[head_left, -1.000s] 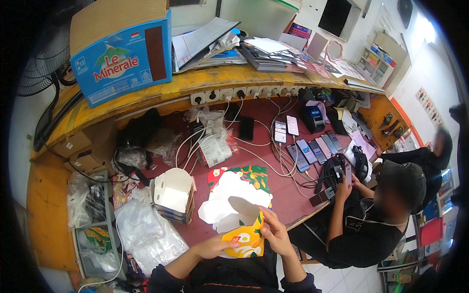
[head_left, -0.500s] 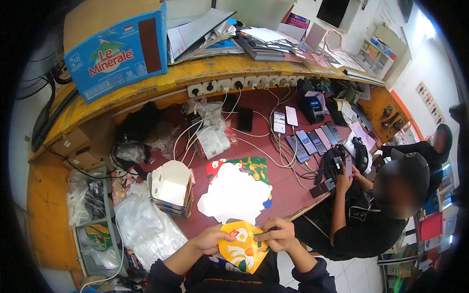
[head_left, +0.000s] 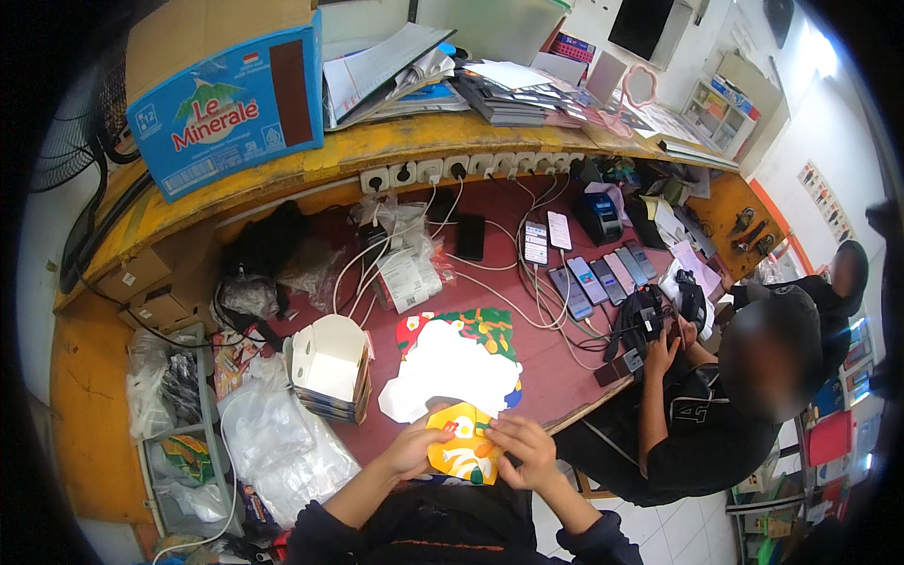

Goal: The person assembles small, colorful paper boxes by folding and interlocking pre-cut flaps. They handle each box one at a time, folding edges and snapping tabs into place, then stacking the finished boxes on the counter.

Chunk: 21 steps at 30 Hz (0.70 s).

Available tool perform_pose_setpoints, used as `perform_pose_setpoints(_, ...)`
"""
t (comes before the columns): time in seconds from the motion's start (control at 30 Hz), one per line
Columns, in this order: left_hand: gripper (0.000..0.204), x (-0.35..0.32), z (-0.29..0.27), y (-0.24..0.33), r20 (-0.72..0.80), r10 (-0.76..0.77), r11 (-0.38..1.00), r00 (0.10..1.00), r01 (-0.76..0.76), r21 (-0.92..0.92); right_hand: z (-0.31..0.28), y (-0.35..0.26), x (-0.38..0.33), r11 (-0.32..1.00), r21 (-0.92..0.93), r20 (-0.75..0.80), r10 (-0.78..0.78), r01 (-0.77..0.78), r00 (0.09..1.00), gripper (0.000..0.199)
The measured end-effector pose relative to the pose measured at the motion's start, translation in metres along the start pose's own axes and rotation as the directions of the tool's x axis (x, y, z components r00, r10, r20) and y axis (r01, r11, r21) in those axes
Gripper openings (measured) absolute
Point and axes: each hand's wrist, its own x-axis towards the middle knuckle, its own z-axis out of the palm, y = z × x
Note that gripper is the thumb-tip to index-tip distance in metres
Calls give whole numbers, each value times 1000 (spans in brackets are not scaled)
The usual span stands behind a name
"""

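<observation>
Close to my body, at the table's front edge, I hold a yellow printed paperboard box (head_left: 464, 460) with food pictures on it. My left hand (head_left: 411, 448) grips its left side, the thumb on the front and the other fingers hidden behind. On the right side my right hand (head_left: 527, 450) holds the box's edge, its fingers bent over the printed face. Just beyond lie flat die-cut box blanks (head_left: 444, 365), white side up on top, with colourful printed ones under them. A nested stack of formed boxes (head_left: 325, 363) stands to the left.
Clear plastic bags (head_left: 282, 438) and a grey crate (head_left: 221, 471) are at the left. Phones (head_left: 591, 280) and charging cables cover the table's far right. A person (head_left: 706, 405) in black sits at the right. A blue carton (head_left: 226, 108) rests on the shelf.
Both hands have raised the yellow box away from me, toward the white blanks. My right fingers have shifted along its right side, and the box looks more foreshortened.
</observation>
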Motion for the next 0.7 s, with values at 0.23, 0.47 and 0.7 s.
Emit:
perform_pose_setpoints(0.23, 46, -5, -2, 8, -15, -234, 971, 972, 235, 55, -24, -2, 18, 995, 101, 1, -14, 14, 1000, 24)
perform_pose_setpoints(0.47, 41, -16, 1, 5, 34, -188, 979, 982, 189, -69, -24, -6, 28, 982, 160, 22, -101, 96, 995, 23)
perform_pose_setpoints(0.7, 43, -13, 12, 8, -45, 38, 988, 998, -44, -151, 7, -19, 7, 1000, -6, -91, -15, 15, 996, 38)
